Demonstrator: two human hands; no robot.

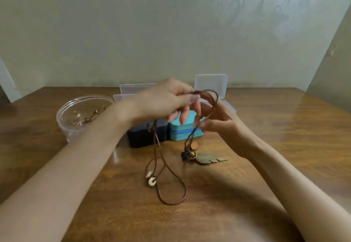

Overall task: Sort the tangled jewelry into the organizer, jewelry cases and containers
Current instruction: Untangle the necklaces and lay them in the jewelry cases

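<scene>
Nearest us, the brown cord (171, 203) is trailing in a long loop on the table (266, 146), two white beads (151, 181) riding one strand. A little further in, the leaf pendant (209, 159) is lying flat on the wood with its bead cluster beside it, hanging off the cord's other end.

Up above, both hands are working. The left hand (167, 101) is pinching the top of the cord between thumb and fingertips, the other fingers fanning down. The right hand (218, 125) is nipping the strand lower down, thumb against fingertips, though blur is softening the detail.

Here is the danger: a knot is sitting on the left strand, and if the hands are pulling apart too hard, that knot is likely tightening, not loosening. Lifting quickly could also drag the pendant across the table, or swing the beads into the loop and snarl it afresh.

Behind the hands, the dark case (146, 139) and teal case (185, 134) are standing side by side, both looking closed, so neither looks ready to take the piece. Off left, the tub (64, 126) is holding a chain (91, 117). Furthest back, the clear organizer (210, 83) is standing with its lids up.
</scene>
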